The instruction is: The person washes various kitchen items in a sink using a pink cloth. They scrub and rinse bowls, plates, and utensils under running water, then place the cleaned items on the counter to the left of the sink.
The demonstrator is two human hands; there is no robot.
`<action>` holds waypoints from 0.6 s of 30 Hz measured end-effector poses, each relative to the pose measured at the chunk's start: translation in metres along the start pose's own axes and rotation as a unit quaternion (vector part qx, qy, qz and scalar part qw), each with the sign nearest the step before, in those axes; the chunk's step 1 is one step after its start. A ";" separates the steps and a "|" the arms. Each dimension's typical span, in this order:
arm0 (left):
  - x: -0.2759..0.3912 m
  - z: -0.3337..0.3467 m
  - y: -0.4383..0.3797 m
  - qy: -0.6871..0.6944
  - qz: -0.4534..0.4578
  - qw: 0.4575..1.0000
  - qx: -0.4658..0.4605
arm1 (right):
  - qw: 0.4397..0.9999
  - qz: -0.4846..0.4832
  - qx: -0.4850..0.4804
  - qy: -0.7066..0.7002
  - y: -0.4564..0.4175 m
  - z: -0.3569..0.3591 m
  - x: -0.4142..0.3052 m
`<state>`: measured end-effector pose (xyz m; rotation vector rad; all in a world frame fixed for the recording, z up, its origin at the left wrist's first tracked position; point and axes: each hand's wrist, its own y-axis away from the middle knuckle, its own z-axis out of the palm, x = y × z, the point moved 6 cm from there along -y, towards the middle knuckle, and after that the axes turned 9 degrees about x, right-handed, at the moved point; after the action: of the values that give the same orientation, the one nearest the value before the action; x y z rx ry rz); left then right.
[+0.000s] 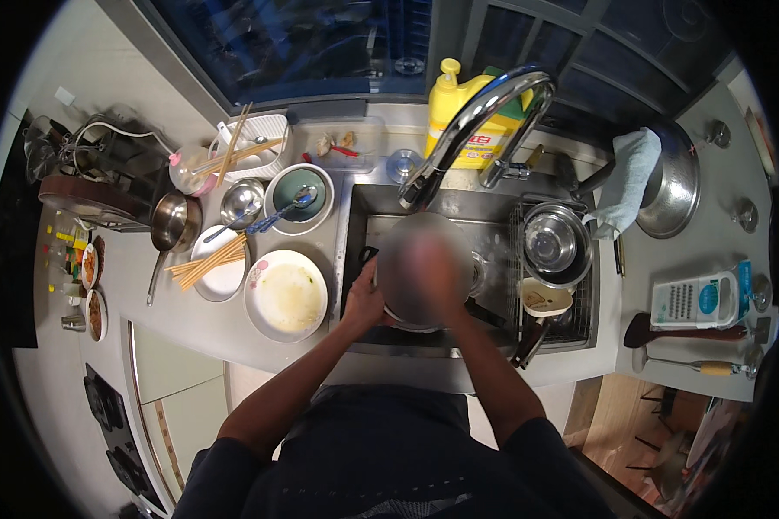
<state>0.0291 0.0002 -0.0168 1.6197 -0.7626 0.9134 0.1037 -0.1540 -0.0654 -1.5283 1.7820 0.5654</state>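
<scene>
A round pan or pot, blurred across its middle, is held over the stainless steel sink. My left hand grips its left side, with the thumb near the rim. Over the pot's inside is my right hand. Blur hides its fingers, so I cannot tell whether it holds anything. Above the pot hangs the spout of a chrome gooseneck faucet; no water stream is plain. A black handle lies in the sink to the right of the pot.
At left stand a soiled white plate, a plate under chopsticks, stacked bowls and a small saucepan. A wire rack with metal bowls fills the sink's right side. A yellow jug stands behind.
</scene>
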 end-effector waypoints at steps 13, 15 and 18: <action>0.017 -0.015 0.001 -0.100 0.056 0.992 0.047 | 0.945 -0.206 -0.253 0.033 0.062 -0.012 -0.040; -0.001 -0.011 -0.006 -0.170 0.165 0.969 0.068 | 0.946 -0.252 -0.171 0.108 0.052 -0.005 0.009; -0.011 -0.004 -0.012 -0.239 0.422 0.871 0.075 | 0.939 -0.317 -0.081 0.107 0.022 -0.015 0.007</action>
<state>0.0331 0.0069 -0.0313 1.6667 -1.8832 1.1941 0.0786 -0.1650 -0.0640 -2.2124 1.2877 0.2298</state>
